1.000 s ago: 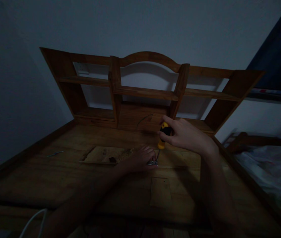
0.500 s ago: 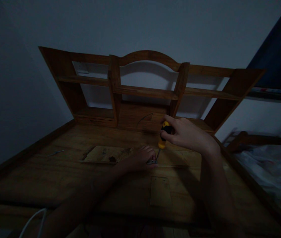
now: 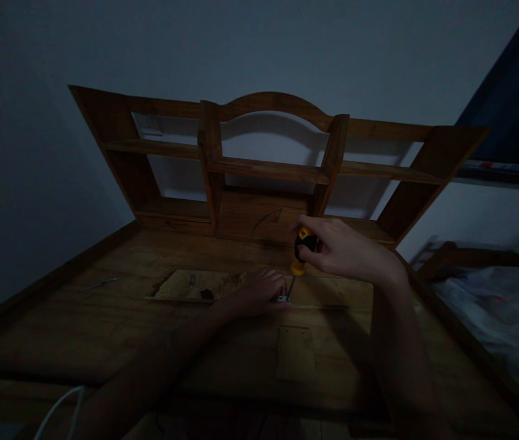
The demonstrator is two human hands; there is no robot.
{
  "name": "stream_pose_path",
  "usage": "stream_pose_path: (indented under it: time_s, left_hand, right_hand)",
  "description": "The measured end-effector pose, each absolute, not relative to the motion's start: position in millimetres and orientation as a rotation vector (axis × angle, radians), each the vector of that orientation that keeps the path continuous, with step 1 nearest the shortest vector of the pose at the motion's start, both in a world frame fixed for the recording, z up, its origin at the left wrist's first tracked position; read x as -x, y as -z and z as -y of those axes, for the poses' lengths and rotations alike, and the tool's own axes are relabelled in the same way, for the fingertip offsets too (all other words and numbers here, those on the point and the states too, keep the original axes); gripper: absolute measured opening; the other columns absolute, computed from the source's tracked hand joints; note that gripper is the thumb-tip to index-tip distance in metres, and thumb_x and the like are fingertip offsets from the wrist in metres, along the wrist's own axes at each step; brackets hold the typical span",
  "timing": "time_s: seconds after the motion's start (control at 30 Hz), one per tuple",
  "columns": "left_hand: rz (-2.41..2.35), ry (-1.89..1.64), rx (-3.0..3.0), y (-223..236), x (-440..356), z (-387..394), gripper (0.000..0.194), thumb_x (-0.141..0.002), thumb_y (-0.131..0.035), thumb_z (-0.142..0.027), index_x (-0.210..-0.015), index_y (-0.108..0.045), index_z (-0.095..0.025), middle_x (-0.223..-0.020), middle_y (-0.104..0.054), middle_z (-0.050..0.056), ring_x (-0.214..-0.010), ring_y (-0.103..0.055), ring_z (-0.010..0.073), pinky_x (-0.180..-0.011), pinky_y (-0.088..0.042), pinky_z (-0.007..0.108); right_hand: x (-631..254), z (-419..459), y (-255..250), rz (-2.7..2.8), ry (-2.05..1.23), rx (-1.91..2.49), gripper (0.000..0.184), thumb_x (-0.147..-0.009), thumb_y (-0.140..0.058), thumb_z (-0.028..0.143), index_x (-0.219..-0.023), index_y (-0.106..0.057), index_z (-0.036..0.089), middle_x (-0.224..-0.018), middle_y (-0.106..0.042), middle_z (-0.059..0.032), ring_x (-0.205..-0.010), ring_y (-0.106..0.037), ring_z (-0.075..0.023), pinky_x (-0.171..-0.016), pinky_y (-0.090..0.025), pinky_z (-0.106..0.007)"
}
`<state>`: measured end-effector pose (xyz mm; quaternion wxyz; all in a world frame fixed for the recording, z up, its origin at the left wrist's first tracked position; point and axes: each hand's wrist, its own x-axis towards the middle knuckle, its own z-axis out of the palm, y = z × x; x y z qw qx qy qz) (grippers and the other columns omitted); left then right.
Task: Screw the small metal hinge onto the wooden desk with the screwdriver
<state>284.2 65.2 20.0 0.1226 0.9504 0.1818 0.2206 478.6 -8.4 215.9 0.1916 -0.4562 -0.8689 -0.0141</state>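
Note:
My right hand point(image 3: 327, 243) is closed around the yellow and black handle of a screwdriver point(image 3: 300, 266). The shaft slants down, its tip at a small shiny metal bracket point(image 3: 282, 299), perhaps a hinge. My left hand point(image 3: 263, 290) lies low over a long wooden board point(image 3: 332, 292), its fingers curled and pinning the bracket there; they partly hide it. On its left part the board shows dark, damaged patches. Just in front of the hands, a small rectangular wood piece point(image 3: 296, 353) with small holes rests on the desk top point(image 3: 117, 330).
A thin metal tool point(image 3: 102, 283) lies to the left. Behind stands a wooden shelf unit point(image 3: 268, 170) with a dark curved wire-like line point(image 3: 266, 219) by its middle panel. Plastic-looking bags point(image 3: 493, 305) sit beyond the right edge. A white cable point(image 3: 57, 406) hangs at the lower left.
The right hand's fingers have shifted slightly on the screwdriver handle, which sits a little lower. The left hand stays on the bracket.

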Motion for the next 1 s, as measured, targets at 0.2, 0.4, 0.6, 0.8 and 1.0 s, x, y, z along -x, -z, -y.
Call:
stream_pose_path:
  time_s: [0.2, 0.4, 0.6, 0.8, 1.0]
  left_hand:
    - [-0.51, -0.675, -2.706, -23.5, -286.0, -63.5, 0.035, -0.091, -0.056, -0.049, -0.088, -0.047, -0.015, -0.096, -0.053, 0.006, -0.089, -0.045, 0.0183, -0.079, -0.035, 0.031]
    - [-0.477, -0.694, -2.732, -24.1, -285.9, -62.3, 0.03, -0.091, -0.058, -0.042, -0.087, -0.046, -0.015, -0.095, -0.053, 0.006, -0.087, -0.045, 0.0181, -0.076, -0.034, 0.031]
    - [-0.476, -0.679, -2.788, -25.1, -285.0, -60.4, 0.031, -0.093, -0.054, -0.045, -0.088, -0.048, -0.015, -0.095, -0.053, 0.006, -0.088, -0.046, 0.0181, -0.079, -0.036, 0.031]
    - [-0.482, -0.68, -2.871, -22.1, -286.0, -62.3, 0.028, -0.093, -0.054, -0.043, -0.087, -0.049, -0.015, -0.096, -0.054, 0.007, -0.091, -0.047, 0.0194, -0.08, -0.037, 0.032]
    - [-0.466, -0.702, -2.927, -23.9, -286.3, -61.7, 0.03, -0.094, -0.052, -0.044, -0.088, -0.052, -0.016, -0.097, -0.056, 0.007, -0.093, -0.048, 0.0197, -0.083, -0.037, 0.033]
  right_hand:
    - [-476.8, 8.0, -215.3, 2.411, 0.065, 1.34, 0.02, -0.093, -0.05, 0.038, -0.099, -0.055, 0.02, -0.08, -0.06, 0.0007, -0.073, -0.057, -0.0133, -0.065, -0.035, -0.025]
    - [-476.8, 4.9, -212.6, 2.359, 0.102, 1.441, 0.038, -0.097, -0.04, 0.053, -0.101, -0.053, 0.018, -0.084, -0.061, -0.0038, -0.078, -0.059, -0.0185, -0.069, -0.035, -0.029]
    - [-473.2, 7.8, -218.3, 2.385, 0.025, 1.258, 0.021, -0.1, -0.039, 0.03, -0.098, -0.055, 0.017, -0.088, -0.062, -0.0006, -0.082, -0.057, -0.0137, -0.072, -0.035, -0.026]
    - [-470.8, 5.7, -216.8, 2.372, 0.064, 1.249, 0.034, -0.101, -0.04, 0.043, -0.093, -0.061, 0.017, -0.083, -0.063, -0.0002, -0.075, -0.058, -0.0134, -0.067, -0.035, -0.026]
    - [-475.3, 4.0, -212.7, 2.365, 0.138, 1.229, 0.039, -0.094, -0.049, 0.028, -0.13, -0.056, 0.016, -0.121, -0.062, -0.0024, -0.099, -0.06, -0.0159, -0.087, -0.039, -0.024]
